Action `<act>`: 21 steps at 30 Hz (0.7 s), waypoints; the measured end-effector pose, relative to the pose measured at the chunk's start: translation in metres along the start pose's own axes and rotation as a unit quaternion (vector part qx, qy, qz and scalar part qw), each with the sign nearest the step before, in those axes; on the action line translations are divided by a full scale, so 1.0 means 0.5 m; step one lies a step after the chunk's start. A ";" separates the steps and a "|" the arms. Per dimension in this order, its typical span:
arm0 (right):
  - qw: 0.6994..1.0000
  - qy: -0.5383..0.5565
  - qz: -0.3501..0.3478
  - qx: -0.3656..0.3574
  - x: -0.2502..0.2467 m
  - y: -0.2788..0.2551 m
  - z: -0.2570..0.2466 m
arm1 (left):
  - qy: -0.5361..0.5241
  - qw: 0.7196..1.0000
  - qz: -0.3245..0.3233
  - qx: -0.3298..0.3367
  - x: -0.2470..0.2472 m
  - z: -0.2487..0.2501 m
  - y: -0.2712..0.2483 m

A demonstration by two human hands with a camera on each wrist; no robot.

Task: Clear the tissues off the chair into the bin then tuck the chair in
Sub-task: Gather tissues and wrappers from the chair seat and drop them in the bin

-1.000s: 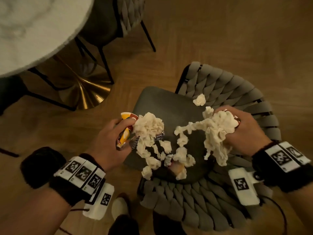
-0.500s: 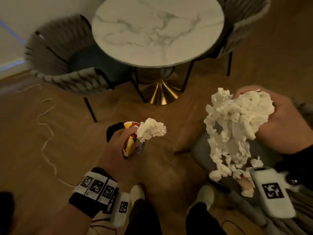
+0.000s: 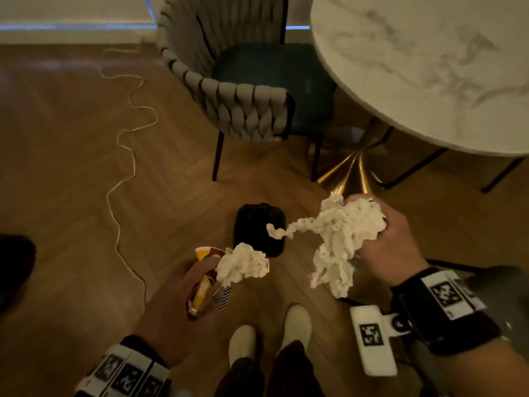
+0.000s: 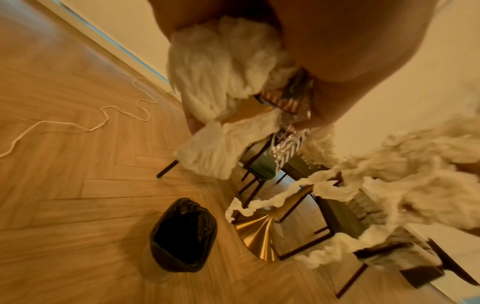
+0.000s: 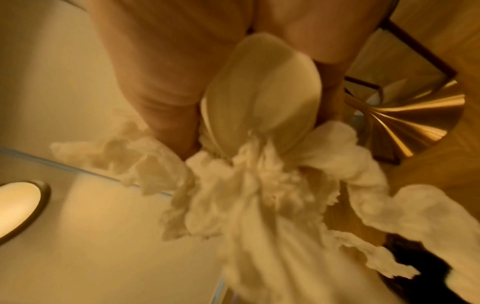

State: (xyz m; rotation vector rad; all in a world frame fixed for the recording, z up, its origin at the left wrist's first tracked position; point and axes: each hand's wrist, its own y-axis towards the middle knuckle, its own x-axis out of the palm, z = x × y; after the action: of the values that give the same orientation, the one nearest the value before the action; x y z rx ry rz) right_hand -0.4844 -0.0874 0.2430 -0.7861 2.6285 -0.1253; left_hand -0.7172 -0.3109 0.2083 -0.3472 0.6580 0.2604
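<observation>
My right hand (image 3: 380, 239) grips a big wad of crumpled white tissues (image 3: 340, 242), with a twisted strand trailing left over the bin. My left hand (image 3: 197, 285) holds a smaller tissue wad (image 3: 243, 263) together with a red and yellow wrapper (image 3: 201, 282). The small bin (image 3: 259, 229), lined with a black bag, stands on the floor just ahead of both hands. In the left wrist view the bin (image 4: 183, 236) is open, below the tissues (image 4: 221, 82). The right wrist view shows tissues (image 5: 259, 195) and a smooth cream object (image 5: 262, 98) in my fingers. The cleared chair is out of sight.
A round marble table (image 3: 429, 67) on a gold pedestal (image 3: 349, 173) stands at the right. A woven grey chair (image 3: 243, 104) with a teal seat sits tucked at its left. A white cord (image 3: 126, 156) snakes over the wooden floor. My feet (image 3: 269, 333) are below the hands.
I have turned left from the chair toward the bin. Both hands lifted their tissues off the seat and carried them over; the bin now lies just ahead of them.
</observation>
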 end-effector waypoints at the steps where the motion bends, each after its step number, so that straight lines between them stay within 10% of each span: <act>1: 1.000 0.004 -0.009 0.013 0.034 0.034 0.031 | -0.003 1.000 0.005 -0.008 0.009 -0.026 0.015; 14: 0.950 -0.193 -0.176 0.171 0.508 0.455 0.702 | -0.006 0.994 0.073 -0.077 0.227 -0.397 0.174; 21: 0.891 -0.314 -0.233 0.232 0.569 0.525 0.799 | 0.002 0.991 0.068 -0.112 0.250 -0.458 0.179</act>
State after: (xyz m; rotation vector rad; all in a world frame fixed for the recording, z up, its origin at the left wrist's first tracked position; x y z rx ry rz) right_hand -0.6783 -0.0116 -0.2729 -1.0457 1.6725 -0.5149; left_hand -0.7787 -0.3038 -0.0607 -0.5181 0.6589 0.4667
